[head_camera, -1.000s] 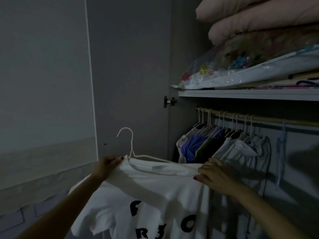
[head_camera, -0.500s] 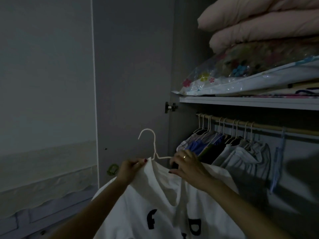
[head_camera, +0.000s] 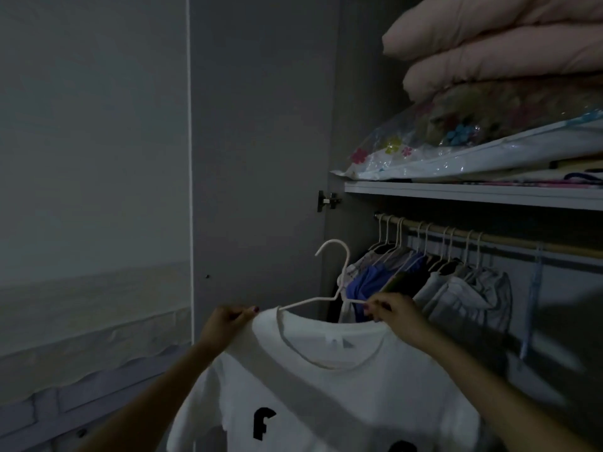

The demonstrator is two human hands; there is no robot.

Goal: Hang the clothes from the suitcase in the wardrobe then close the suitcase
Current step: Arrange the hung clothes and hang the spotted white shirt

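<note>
A white T-shirt (head_camera: 326, 386) with black letters hangs on a white hanger (head_camera: 336, 275) held up in front of the open wardrobe. My left hand (head_camera: 225, 324) pinches the shirt's left shoulder. My right hand (head_camera: 391, 313) grips the right shoulder together with the hanger's arm. The hanger's hook stands free in the air, left of and below the wooden rail (head_camera: 489, 238). The suitcase is out of view.
Several garments on white hangers (head_camera: 440, 272) fill the left part of the rail. A shelf (head_camera: 473, 194) above carries a plastic bedding bag (head_camera: 456, 148) and pink folded quilts (head_camera: 489, 44). The open wardrobe door (head_camera: 261, 158) stands at the left.
My hands have spread apart to the shirt's two shoulders, and the shirt now hangs squarely on the hanger. The hanger has moved right and nearer the wardrobe opening.
</note>
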